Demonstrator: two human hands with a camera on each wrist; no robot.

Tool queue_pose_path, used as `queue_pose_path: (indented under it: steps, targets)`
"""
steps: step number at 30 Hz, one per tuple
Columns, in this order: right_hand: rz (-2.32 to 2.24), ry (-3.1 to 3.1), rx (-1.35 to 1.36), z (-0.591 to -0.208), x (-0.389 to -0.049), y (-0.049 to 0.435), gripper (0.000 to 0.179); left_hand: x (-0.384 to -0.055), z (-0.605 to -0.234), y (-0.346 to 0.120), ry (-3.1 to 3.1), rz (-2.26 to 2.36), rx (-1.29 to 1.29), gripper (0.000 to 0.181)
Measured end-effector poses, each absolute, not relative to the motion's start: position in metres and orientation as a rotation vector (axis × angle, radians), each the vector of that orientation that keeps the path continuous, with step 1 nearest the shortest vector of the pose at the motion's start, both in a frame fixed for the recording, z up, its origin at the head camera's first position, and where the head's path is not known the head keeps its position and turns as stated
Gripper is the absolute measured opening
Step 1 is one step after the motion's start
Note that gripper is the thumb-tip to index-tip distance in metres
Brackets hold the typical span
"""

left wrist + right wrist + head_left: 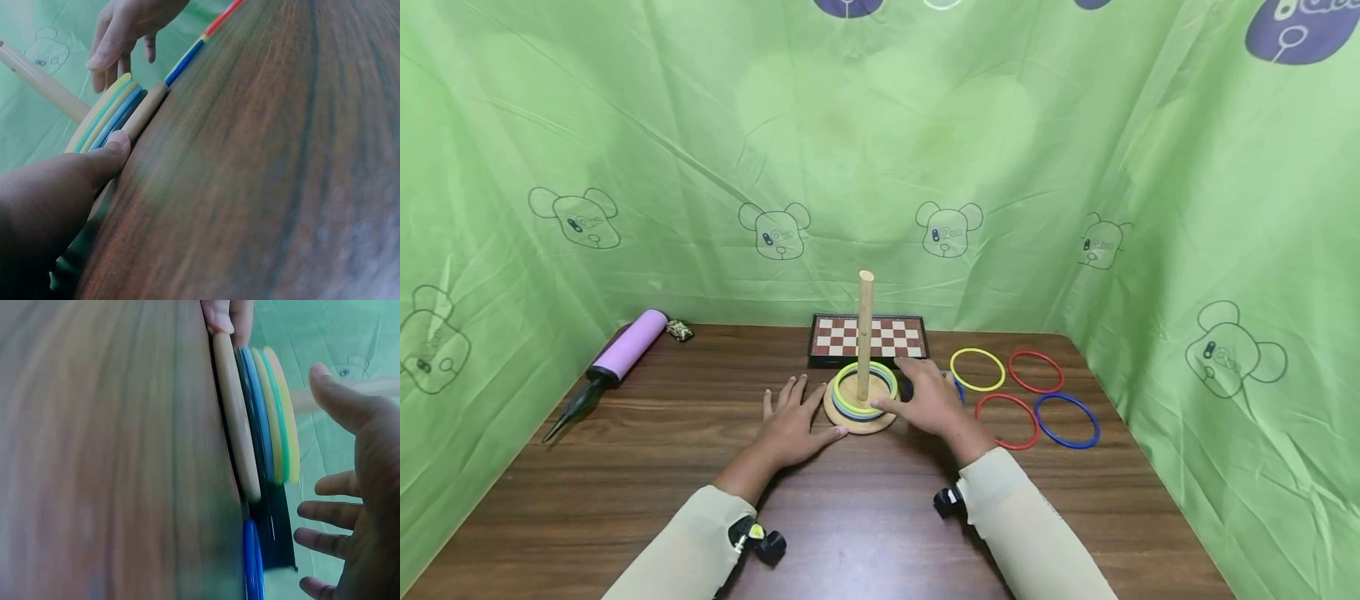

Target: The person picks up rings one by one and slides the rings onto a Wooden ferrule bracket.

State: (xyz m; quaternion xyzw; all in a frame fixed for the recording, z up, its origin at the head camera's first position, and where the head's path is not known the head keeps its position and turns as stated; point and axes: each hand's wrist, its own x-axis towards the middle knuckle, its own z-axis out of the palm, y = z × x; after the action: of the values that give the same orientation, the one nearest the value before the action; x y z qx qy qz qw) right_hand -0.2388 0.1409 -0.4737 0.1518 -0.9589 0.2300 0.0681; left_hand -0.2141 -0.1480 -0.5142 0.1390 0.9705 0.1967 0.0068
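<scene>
A wooden ring-toss stand, a round base with an upright peg, stands mid-table. Several thin rings in yellow, green, blue and a dark colour lie stacked around the peg on the base. My left hand rests at the base's left side, fingers spread, its thumb touching the near edge. On the other side, my right hand is held beside the stack with fingers apart and nothing gripped. In the right wrist view its fingers show a gap from the rings.
Right of the stand lie loose rings: a yellow ring, two red ones, a blue ring and another blue one partly behind my right hand. A checkered board sits behind the peg. A purple hand pump and small patterned packet lie far left.
</scene>
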Motion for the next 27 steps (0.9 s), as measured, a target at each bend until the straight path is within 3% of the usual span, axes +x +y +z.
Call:
queue_pose_path:
  steps: [9, 27]
  targets:
    - [0.791, -2.828, 0.344, -0.470, -0.245, 0.179, 0.088, -0.216, -0.516, -0.150, 3.015, 0.630, 0.424, 0.103]
    - [0.830, -2.908, 0.131, -0.475, -0.263, 0.251, 0.093, -0.215, -0.516, -0.149, 3.030, 0.606, 0.424, 0.102]
